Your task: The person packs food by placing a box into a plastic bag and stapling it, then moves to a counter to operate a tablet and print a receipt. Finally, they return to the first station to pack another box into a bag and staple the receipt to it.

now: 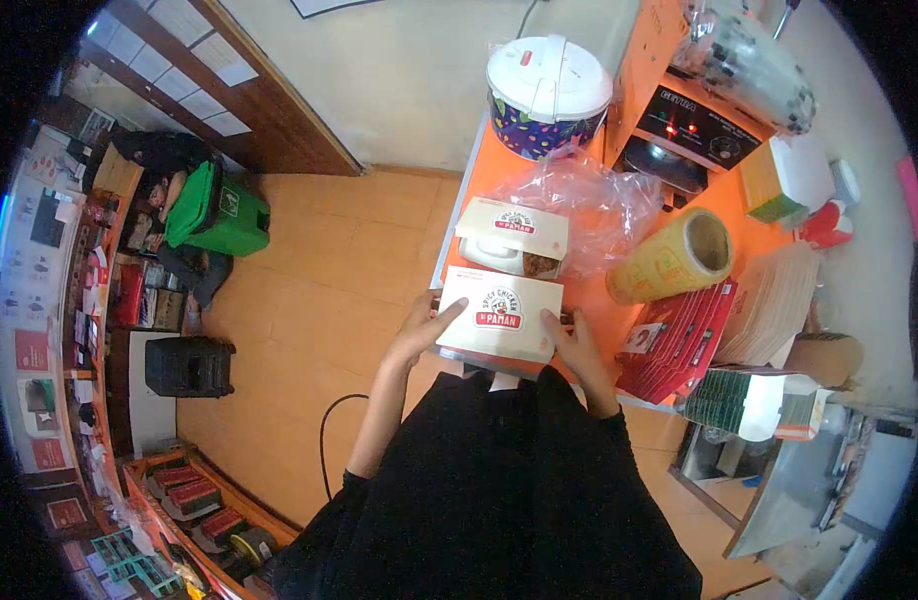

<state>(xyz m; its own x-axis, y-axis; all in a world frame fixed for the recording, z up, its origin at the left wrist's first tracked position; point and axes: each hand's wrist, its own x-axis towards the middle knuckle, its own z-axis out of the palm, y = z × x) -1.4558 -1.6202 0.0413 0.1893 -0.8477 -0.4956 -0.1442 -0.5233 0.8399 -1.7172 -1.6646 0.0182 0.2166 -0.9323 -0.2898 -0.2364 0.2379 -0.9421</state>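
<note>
Flanking closed box [500, 314] — second box [513, 237], plastic bag [589, 200]

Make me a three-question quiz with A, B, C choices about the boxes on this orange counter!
1. Where is the rice cooker?
A. far end of the counter
B. on the floor
C. in the hands

2. How many white food boxes carry the red logo?
A. one
B. two
C. four

3. The nearer box is
A. crushed
B. wide open
C. closed

Answers:
1 A, it stands beyond the boxes.
2 B, the nearer box and the farther box.
3 C, its lid lies flat, with the left hand and right hand at its sides.
</note>
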